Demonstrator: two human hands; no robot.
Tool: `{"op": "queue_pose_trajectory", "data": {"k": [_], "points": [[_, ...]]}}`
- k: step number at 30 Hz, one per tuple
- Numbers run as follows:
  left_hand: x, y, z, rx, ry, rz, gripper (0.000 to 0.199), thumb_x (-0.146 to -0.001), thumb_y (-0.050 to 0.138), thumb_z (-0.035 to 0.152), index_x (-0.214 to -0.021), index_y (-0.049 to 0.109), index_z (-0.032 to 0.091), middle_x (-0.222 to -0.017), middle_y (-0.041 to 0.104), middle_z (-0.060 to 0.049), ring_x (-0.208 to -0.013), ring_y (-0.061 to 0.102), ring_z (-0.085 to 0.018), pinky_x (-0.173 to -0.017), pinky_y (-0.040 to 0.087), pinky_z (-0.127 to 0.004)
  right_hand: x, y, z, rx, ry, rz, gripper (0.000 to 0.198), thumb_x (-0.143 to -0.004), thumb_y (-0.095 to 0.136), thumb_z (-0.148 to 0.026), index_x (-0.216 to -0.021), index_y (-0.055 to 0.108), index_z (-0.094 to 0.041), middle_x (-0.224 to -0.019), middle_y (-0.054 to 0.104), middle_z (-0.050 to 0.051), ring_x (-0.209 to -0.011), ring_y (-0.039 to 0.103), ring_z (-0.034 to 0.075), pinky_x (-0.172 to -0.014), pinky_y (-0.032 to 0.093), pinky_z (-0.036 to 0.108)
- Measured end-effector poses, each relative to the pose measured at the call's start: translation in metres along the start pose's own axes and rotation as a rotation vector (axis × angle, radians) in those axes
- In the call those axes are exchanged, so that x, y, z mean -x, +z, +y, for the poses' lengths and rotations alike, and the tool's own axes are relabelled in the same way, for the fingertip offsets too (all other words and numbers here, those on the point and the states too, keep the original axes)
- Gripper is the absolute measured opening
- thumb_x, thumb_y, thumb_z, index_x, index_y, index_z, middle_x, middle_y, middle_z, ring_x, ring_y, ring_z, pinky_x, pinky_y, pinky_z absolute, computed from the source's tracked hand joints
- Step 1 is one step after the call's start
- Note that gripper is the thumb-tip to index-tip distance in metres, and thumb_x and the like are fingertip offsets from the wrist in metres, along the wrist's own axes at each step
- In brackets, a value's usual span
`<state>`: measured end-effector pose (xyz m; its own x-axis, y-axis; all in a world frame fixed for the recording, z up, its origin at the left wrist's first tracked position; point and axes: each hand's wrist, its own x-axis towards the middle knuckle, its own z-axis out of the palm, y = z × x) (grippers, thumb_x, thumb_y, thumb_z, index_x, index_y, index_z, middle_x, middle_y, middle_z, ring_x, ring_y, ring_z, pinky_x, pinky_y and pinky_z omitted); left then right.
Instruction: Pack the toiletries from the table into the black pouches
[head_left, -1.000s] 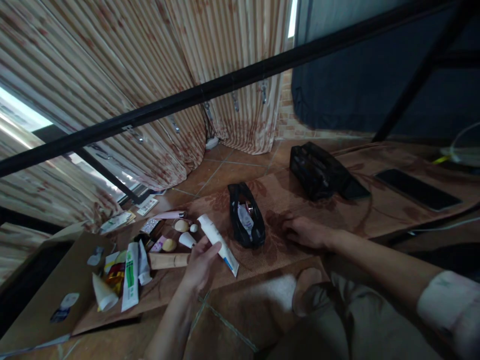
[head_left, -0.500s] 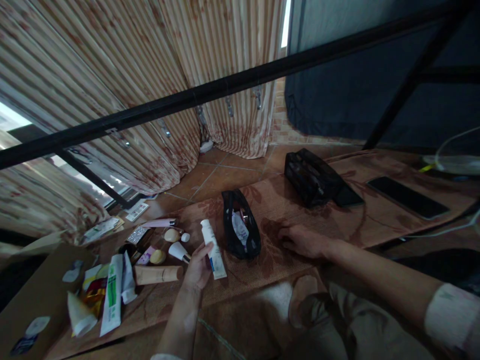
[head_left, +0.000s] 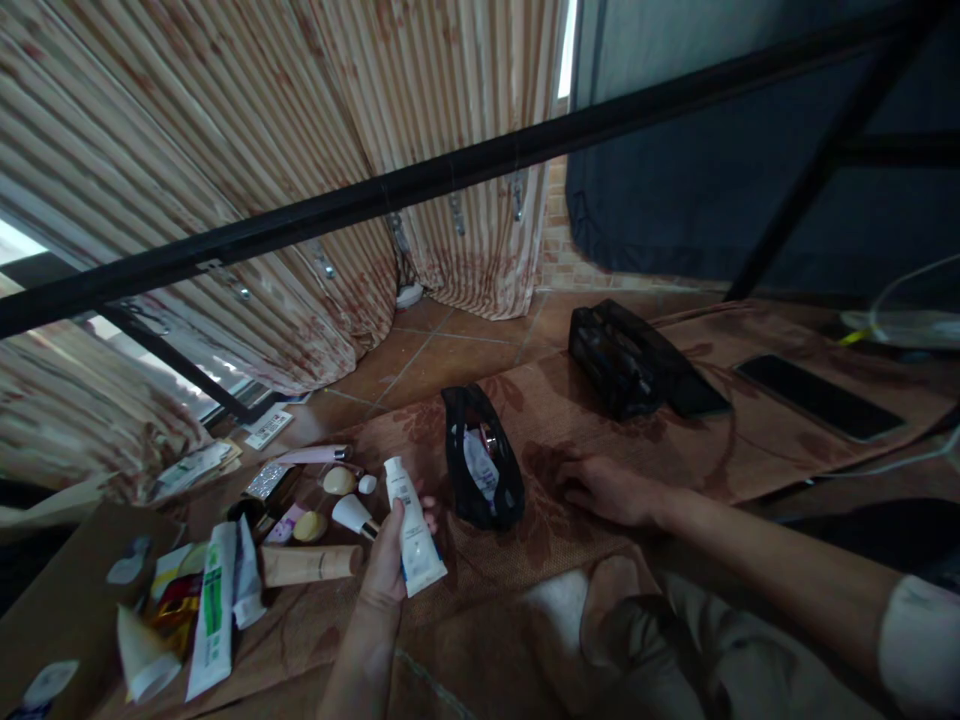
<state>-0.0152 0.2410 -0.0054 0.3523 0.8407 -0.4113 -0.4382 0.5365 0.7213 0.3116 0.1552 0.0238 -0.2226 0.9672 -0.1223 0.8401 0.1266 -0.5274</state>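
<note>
My left hand [head_left: 386,560] grips a white squeeze tube [head_left: 414,530], its cap pointing up and away from me. Just right of it stands an open black mesh pouch [head_left: 484,460] with a pale packet [head_left: 480,468] and other small items inside. My right hand [head_left: 611,487] rests on the brown patterned cloth [head_left: 540,540], fingers loosely curled down, right of the pouch; what lies under them is hidden. Left of my left hand are a makeup brush [head_left: 354,517], a beige tube [head_left: 311,566], two round puffs [head_left: 310,526] and a white-and-green tube [head_left: 212,610].
A second black mesh pouch [head_left: 611,360] stands toward the back right, beside a dark flat object [head_left: 694,392]. Farther right lies a phone [head_left: 820,396]. A cardboard box [head_left: 67,590] sits at the left. A black metal bar [head_left: 450,175] crosses in front of the curtains [head_left: 300,100].
The white tube has turned in my left hand and moved slightly down and left, with its face now toward me. My right hand stays in place.
</note>
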Motion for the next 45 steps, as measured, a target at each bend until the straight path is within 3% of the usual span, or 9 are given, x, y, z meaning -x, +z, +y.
{"op": "queue_pose_trajectory", "data": {"k": [4,10,17,24,32,35,40,43,45], "points": [[-0.002,-0.004,-0.004,-0.078,0.088,-0.020,0.054,-0.072,0.074,0.042,-0.117,0.059,0.017,-0.079,0.067,-0.002,-0.062,0.062,-0.011,-0.057,0.052,-0.020,0.002,-0.003,-0.019,-0.119,-0.120,0.051,0.025,-0.088,0.048,-0.019,-0.109,0.062,-0.020,-0.104,0.066,0.007,-0.095,0.062,0.019,-0.083,0.045,0.027],[-0.002,-0.007,-0.007,-0.178,0.153,0.004,0.063,-0.068,0.077,0.042,-0.122,0.056,0.017,-0.072,0.064,0.002,-0.055,0.057,-0.008,-0.051,0.047,-0.018,0.000,-0.009,-0.060,-0.140,-0.201,0.291,0.052,-0.090,0.043,-0.018,-0.141,0.034,-0.021,-0.099,0.067,0.005,-0.090,0.062,0.017,-0.083,0.045,0.030],[-0.002,-0.006,-0.007,-0.233,0.164,0.046,0.064,-0.067,0.075,0.044,-0.122,0.056,0.017,-0.067,0.061,0.002,-0.051,0.056,-0.009,-0.048,0.044,-0.019,0.006,-0.011,-0.078,0.053,-0.243,0.009,0.047,-0.086,0.047,-0.017,-0.132,0.045,-0.026,-0.095,0.069,0.004,-0.080,0.064,0.017,-0.069,0.042,0.026],[0.000,0.000,-0.007,-0.344,0.212,0.069,0.067,-0.067,0.074,0.045,-0.125,0.054,0.017,-0.057,0.054,0.007,-0.041,0.047,-0.006,-0.040,0.034,-0.016,0.007,-0.017,-0.078,0.070,-0.210,0.016,0.038,-0.088,0.044,-0.019,-0.125,0.050,-0.026,-0.090,0.069,0.002,-0.075,0.063,0.015,-0.064,0.038,0.024],[-0.008,0.011,-0.009,-0.434,0.216,0.228,0.057,-0.064,0.073,0.051,-0.105,0.062,0.013,-0.068,0.066,0.000,-0.056,0.061,-0.013,-0.055,0.048,-0.024,0.009,-0.017,-0.078,0.092,-0.208,0.019,0.037,-0.089,0.043,-0.020,-0.126,0.049,-0.025,-0.081,0.067,0.002,-0.069,0.062,0.016,-0.061,0.037,0.024],[-0.012,0.011,-0.010,-0.615,0.329,0.324,0.051,-0.066,0.071,0.049,-0.102,0.062,0.014,-0.078,0.069,-0.005,-0.071,0.067,-0.021,-0.068,0.052,-0.032,0.010,-0.019,-0.079,0.091,-0.182,0.025,0.038,-0.090,0.043,-0.019,-0.127,0.050,-0.025,-0.082,0.067,0.004,-0.071,0.062,0.016,-0.062,0.038,0.024],[0.007,0.034,0.013,-1.055,0.728,0.596,0.041,-0.075,0.063,0.034,-0.111,0.059,0.014,-0.108,0.067,-0.013,-0.100,0.063,-0.026,-0.089,0.048,-0.040,0.013,-0.022,-0.078,0.095,-0.211,0.037,0.044,-0.090,0.042,-0.020,-0.133,0.047,-0.026,-0.088,0.069,0.004,-0.075,0.064,0.017,-0.065,0.040,0.024],[0.022,0.076,0.040,-1.301,0.969,0.273,0.026,-0.084,0.049,0.021,-0.104,0.064,0.020,-0.105,0.068,-0.007,-0.100,0.062,-0.021,-0.091,0.047,-0.037,0.013,-0.021,-0.079,0.125,-0.219,0.031,0.048,-0.090,0.042,-0.020,-0.138,0.043,-0.027,-0.089,0.070,0.005,-0.074,0.065,0.018,-0.065,0.041,0.025],[0.021,0.109,0.054,-1.518,1.038,-0.152,0.031,-0.085,0.041,0.012,-0.103,0.066,0.022,-0.101,0.068,-0.005,-0.099,0.061,-0.019,-0.091,0.046,-0.035,0.013,-0.020,-0.080,0.140,-0.230,0.034,0.049,-0.090,0.043,-0.020,-0.139,0.042,-0.028,-0.092,0.071,0.006,-0.075,0.065,0.018,-0.066,0.042,0.026]]}}
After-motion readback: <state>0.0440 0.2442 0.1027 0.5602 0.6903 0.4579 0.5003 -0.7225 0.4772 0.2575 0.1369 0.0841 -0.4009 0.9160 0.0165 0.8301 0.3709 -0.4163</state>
